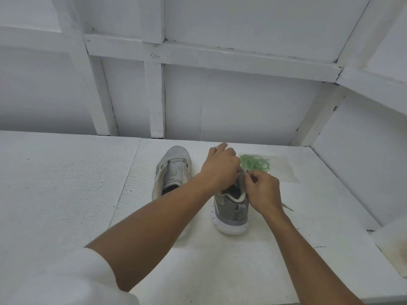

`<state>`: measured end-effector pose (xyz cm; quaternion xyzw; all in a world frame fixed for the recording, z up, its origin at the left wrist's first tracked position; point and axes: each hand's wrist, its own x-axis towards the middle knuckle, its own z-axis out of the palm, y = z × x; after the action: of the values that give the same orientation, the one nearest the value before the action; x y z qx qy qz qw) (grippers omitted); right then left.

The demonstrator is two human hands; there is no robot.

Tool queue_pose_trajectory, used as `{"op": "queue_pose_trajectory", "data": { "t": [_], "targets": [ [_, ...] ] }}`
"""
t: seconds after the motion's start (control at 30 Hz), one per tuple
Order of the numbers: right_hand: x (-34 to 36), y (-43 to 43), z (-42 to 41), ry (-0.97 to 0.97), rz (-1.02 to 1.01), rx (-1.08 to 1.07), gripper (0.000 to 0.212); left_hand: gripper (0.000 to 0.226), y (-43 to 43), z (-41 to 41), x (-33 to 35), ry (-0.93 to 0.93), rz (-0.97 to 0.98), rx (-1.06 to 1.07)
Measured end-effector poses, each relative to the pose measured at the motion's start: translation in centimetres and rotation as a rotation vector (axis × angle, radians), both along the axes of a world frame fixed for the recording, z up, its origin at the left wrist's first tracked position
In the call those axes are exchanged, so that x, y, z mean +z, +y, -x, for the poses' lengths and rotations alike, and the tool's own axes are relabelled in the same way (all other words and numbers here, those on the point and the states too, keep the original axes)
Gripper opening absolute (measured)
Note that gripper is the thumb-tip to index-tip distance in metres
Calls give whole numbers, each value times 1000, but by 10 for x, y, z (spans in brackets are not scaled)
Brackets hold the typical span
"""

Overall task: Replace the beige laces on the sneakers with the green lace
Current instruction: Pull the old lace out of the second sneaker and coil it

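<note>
**Both hands at the right-side sneaker; green lace untouched in its bag**

Setup: two grey sneakers stand side by side on a white table [66, 183], toes toward the white panelled wall [242, 102], heels toward the camera.

- Left-side sneaker [174, 170]: tongue exposed, no lace visible across the front. The left forearm crosses over its heel end.
- Right-side sneaker [231, 209]: grey upper, white sole, collar open. Its front half is hidden under the hands.
- Left hand [220, 168]: lies over the front of the right-side sneaker, fingers curled down and gripping the upper.
- Right hand [263, 190]: at the right edge of the same sneaker's opening, thumb and fingertips closed in a pinch at the eyelet edge. Too small to tell whether a lace sits in the pinch.
- Beige lace [287, 207]: a short end lies on the table just right of the right wrist. The rest is hidden.
- Green lace [256, 164]: loosely coiled inside a clear plastic bag [285, 172], flat on the table just beyond the right hand, beside the right-side sneaker's toe. Neither hand touches it.
- White sleeve [72, 280] at lower left.
</note>
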<state>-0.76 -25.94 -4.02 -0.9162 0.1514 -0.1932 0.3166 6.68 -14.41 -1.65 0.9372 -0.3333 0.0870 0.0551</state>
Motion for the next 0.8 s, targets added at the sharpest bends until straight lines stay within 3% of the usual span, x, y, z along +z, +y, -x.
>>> {"op": "queue_pose_trajectory", "data": {
  "t": [0.2, 0.43, 0.63, 0.73, 0.8],
  "targets": [
    [-2, -1, 1, 4, -58, -10, 28, 23, 10, -6, 17, -93, 80, 5],
    [-5, -1, 1, 26, -112, -19, 25, 8, 62, -31, 50, -117, 231, 253],
    [-7, 0, 1, 29, -115, -25, 24, 10, 77, -26, 38, -61, 79, 258],
    [-6, 0, 2, 33, -116, -13, 21, 26, 71, -18, 25, 12, -85, 186],
    [-5, -1, 2, 47, -147, -8, 19, 36, 66, -12, 20, 62, -90, 170]
  ]
}}
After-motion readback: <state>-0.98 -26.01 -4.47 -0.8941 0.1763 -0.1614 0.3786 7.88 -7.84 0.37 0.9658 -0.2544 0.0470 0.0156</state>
